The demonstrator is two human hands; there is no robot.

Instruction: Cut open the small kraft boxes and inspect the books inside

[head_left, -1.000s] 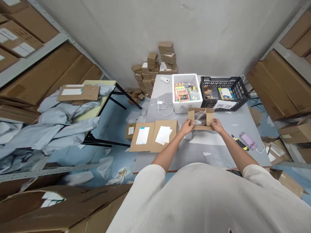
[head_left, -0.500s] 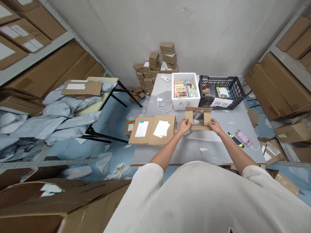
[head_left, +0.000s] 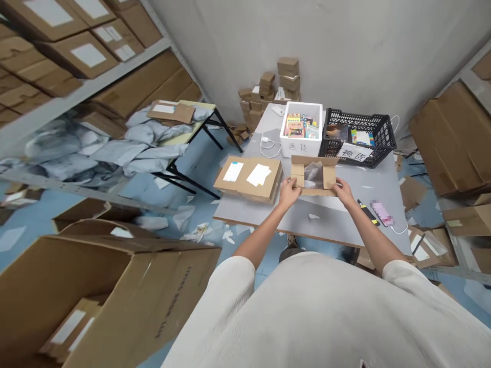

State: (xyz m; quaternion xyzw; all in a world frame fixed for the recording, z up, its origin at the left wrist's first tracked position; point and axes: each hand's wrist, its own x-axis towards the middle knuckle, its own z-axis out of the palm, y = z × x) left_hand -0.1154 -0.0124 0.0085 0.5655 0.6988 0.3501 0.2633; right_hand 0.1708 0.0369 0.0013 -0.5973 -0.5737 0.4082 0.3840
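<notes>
A small open cardboard box [head_left: 313,175] with grey wrapping inside sits on the grey table [head_left: 330,220]. My left hand [head_left: 289,191] grips its left near corner and my right hand [head_left: 343,191] grips its right near corner, fingers closed on the cardboard. Its side flaps stand up. Two flat brown mailers with white labels [head_left: 249,177] lie just left of the box.
Behind the box stand a white foam bin of books [head_left: 301,134] and a black crate [head_left: 360,140]. A yellow-black cutter [head_left: 364,210] and a phone lie at the right. A large open carton [head_left: 99,291] stands on the floor at left; shelves of cartons line both sides.
The view has swung left and back, showing more of the floor carton. Both hands keep their hold on the small box, which has stayed in place on the table.
</notes>
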